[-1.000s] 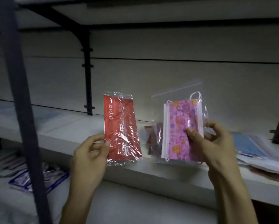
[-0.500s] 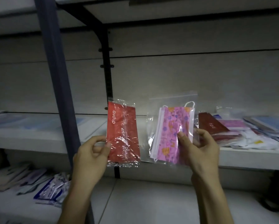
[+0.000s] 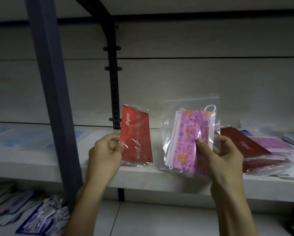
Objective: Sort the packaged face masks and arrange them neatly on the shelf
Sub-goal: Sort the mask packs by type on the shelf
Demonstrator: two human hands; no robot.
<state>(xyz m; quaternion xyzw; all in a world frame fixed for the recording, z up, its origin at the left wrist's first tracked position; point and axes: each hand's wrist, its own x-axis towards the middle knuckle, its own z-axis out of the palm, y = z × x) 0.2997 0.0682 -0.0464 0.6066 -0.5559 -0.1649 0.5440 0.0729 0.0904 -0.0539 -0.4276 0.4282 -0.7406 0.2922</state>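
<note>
Left hand [image 3: 107, 150] pinching lower left edge of red "dipro" mask packet [image 3: 136, 136] between thumb and curled fingers; right hand [image 3: 221, 155] gripping clear zip bag [image 3: 190, 133] of pink patterned masks, thumb pressed on front, fingers curled behind. Both packets held upright, side by side and apart, in front of white shelf [image 3: 151, 178]. Further back: pale wall panels, blue upright post [image 3: 52, 99] at left, black bracket [image 3: 113, 86] behind red packet. Heaped on shelf at right: pile of packets [image 3: 262, 150], dark red "dipro" one on top, pink one just beside. Laid at left end of shelf: blue masks [image 3: 14, 137], blurred. Seen on lower level at bottom left: more wrapped packets [image 3: 37, 218], contents unclear.
</note>
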